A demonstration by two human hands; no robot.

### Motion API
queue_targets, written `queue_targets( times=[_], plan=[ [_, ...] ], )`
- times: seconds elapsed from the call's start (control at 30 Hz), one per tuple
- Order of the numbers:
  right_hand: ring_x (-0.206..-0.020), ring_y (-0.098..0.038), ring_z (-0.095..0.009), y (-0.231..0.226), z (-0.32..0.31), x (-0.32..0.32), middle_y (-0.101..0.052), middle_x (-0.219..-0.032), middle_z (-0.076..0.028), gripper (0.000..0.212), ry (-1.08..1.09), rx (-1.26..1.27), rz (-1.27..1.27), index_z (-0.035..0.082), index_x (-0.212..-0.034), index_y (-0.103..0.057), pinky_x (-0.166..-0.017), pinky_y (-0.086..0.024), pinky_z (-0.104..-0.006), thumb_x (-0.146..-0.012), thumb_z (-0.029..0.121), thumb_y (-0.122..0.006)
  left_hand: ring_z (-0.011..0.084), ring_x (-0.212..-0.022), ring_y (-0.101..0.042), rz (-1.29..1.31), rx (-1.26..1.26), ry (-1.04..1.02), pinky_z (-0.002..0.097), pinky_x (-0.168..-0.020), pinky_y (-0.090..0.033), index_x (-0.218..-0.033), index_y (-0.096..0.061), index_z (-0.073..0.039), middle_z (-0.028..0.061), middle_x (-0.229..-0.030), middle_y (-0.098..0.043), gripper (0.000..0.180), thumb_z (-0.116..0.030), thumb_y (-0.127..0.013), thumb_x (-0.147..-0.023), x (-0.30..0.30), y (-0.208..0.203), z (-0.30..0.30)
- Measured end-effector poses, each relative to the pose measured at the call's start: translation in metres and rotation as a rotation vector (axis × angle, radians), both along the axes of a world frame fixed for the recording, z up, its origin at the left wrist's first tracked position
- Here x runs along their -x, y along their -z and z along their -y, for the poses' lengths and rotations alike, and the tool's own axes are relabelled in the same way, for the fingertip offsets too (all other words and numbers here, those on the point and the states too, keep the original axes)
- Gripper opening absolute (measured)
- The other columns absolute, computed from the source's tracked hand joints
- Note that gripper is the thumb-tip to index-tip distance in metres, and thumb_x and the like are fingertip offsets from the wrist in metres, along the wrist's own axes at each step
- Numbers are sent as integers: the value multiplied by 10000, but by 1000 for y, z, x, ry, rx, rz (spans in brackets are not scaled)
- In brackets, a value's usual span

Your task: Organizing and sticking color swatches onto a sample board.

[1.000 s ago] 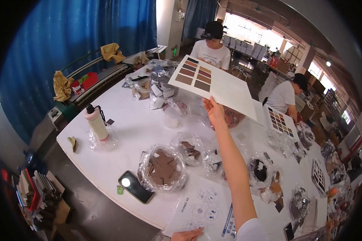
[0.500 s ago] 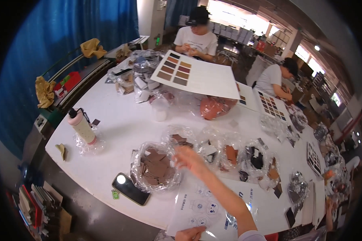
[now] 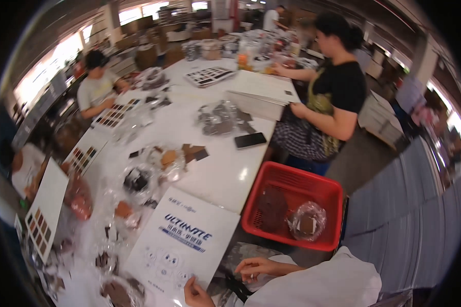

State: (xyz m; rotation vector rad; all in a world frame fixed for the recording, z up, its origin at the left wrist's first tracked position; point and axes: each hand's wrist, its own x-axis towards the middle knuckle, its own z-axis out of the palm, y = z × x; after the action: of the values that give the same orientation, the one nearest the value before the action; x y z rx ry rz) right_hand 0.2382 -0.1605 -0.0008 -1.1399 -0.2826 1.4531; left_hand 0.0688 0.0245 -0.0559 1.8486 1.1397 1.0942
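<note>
In the head view, the white printed sheet (image 3: pixel 182 243) lies flat on the bench (image 3: pixel 225 171) in front of the person, at the near right side. Its long axis slants from near left to far right; the end with the large blue heading points away from the person, and the small line drawings sit toward the near end. The left hand (image 3: pixel 197 293) is at the near edge, a finger over the sheet; whether its grip pinches the edge I cannot tell. The right hand (image 3: pixel 256 268) is loosely spread above the lap, fingers pointing left, its grip with nothing visible in it.

Compared with half a second ago, the view has swung right, and the right hand has drawn back from the bags of brown pieces. The red basket (image 3: pixel 334 187) and a person in a black top (image 3: pixel 349 77) have come into view; the drink bottle has gone out of it.

The sheet's far right corner reaches the bench's right edge, with the basket just beyond. White surface shows between the sheet and the dark phone (image 3: pixel 250 140). On the left, plastic bags of pieces (image 3: pixel 124 210) crowd close along the sheet's side.
</note>
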Motion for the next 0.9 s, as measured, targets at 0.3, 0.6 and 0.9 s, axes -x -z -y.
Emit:
queue_targets(
  times=[0.3, 0.6, 0.9],
  plan=[
    [-577, -579, -101, 10, -85, -31, -610, -663, -19, 95, -6, -500, 671, 51, -972, -622, -529, -440, -258, -940, 140, -625, 214, -607, -593, -90, -75, -10, 319, -537, -506, -950, -694, 29, 123, -819, -684, 279, -221, -574, -973, 1, -1, 8],
    [-530, -575, -246, 73, -162, -46, -577, -597, -68, 76, -138, -623, 921, 92, -914, -614, -515, -411, -375, -883, 154, -642, 183, -566, -505, -146, -209, 108, 341, -532, -452, -907, -539, 3, 103, -698, -545, 233, -220, -561, -971, 49, 69, -17],
    [-516, -559, -258, 80, -165, -49, -562, -590, -94, 81, -90, -561, 866, 105, -956, -608, -506, -402, -374, -906, 167, -626, 202, -567, -483, -379, -386, -9, 357, -645, -486, -995, -542, -9, 85, -746, -553, 88, -66, -483, -965, -2, 5, 7]
  ],
)
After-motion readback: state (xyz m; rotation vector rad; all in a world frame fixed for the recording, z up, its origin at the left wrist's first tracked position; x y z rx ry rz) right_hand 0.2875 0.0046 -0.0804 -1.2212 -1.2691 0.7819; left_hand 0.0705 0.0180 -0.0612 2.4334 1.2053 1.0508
